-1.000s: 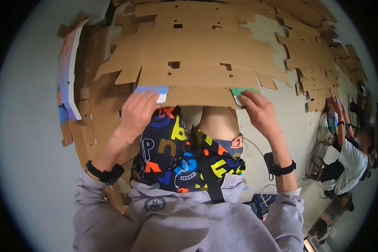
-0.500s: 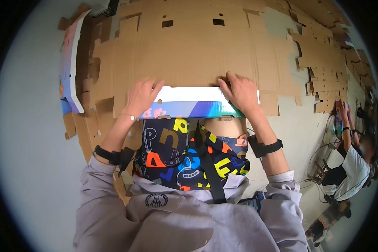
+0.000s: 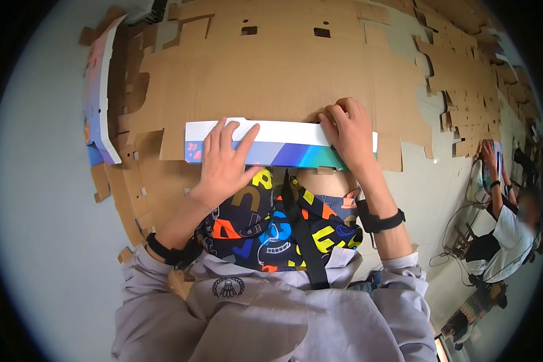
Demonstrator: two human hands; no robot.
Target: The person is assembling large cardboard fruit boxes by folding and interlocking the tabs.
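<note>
A large brown cardboard sheet (image 3: 271, 72) lies before me. Along its near side, a folded flap (image 3: 283, 154) shows a white band and a glossy print in blue, purple and green with pink flowers. My left hand (image 3: 223, 163) rests on the flap's left part, fingers spread. At the flap's right part, my right hand (image 3: 351, 133) has its fingers curled over the white band's far edge, fingertips partly hidden. A small brown tab (image 3: 326, 171) sticks out at the flap's near edge. Both forearms wear black straps.
A printed cardboard piece with upturned edges (image 3: 102, 96) stands at the left. Flat cut cardboard (image 3: 464, 84) covers the floor at the far right. Further right, a person in a white top (image 3: 507, 235) handles a printed box piece. Cables (image 3: 449, 241) lie near that person.
My left hand has moved from the flap's far edge onto its printed face, and its fingers have spread. My right hand has curled more at the edge. The sheet has shifted slightly.
</note>
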